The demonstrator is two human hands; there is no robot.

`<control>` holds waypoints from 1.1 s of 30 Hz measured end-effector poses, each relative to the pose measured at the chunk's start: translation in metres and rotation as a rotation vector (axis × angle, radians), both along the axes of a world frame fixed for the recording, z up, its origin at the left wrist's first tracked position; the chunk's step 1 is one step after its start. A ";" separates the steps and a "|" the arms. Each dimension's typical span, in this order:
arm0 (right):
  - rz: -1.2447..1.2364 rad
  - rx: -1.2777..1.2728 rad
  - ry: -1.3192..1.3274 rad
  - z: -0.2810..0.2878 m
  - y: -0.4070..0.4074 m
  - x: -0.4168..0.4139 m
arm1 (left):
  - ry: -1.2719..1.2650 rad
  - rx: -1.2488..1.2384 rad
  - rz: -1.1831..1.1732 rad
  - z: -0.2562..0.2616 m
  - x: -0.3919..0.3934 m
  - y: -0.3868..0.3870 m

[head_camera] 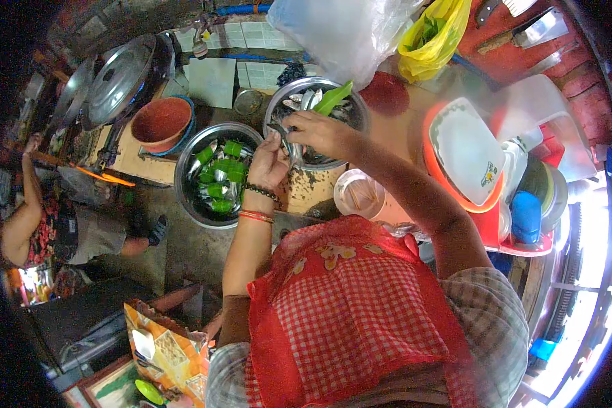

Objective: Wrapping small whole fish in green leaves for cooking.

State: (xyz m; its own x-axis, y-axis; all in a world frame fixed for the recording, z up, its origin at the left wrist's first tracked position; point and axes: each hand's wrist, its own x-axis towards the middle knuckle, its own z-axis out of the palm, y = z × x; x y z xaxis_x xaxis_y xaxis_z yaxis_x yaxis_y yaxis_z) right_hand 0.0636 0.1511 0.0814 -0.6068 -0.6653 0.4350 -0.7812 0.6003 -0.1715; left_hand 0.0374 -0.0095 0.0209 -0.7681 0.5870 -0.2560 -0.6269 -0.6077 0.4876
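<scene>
A small silvery fish (295, 154) is held up between my two hands, over the gap between two metal basins. My left hand (269, 166) grips it from the left, wearing a beaded bracelet and a red band. The fingers of my right hand (322, 133) pinch the fish from the other side. Behind my hands, the far basin (358, 109) contains several loose fish (306, 98) and a long green leaf (335, 98). In the nearer left basin (182, 196) lie several fish wrapped around the middle with green leaf strips (223, 171).
A clear bowl (359, 194) with thin sticks stands right of my hands. Brown and blue bowls (161, 125) sit left, near a lidded pan (122, 81) over a blue flame. Plastic bags (433, 41) hang behind; knives (540, 30) hang upper right. Another person (56, 224) is at left.
</scene>
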 end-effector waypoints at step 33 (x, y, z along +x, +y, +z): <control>-0.663 -1.090 -0.671 -0.066 -0.019 -0.007 | -0.058 -0.102 0.007 -0.027 -0.017 0.002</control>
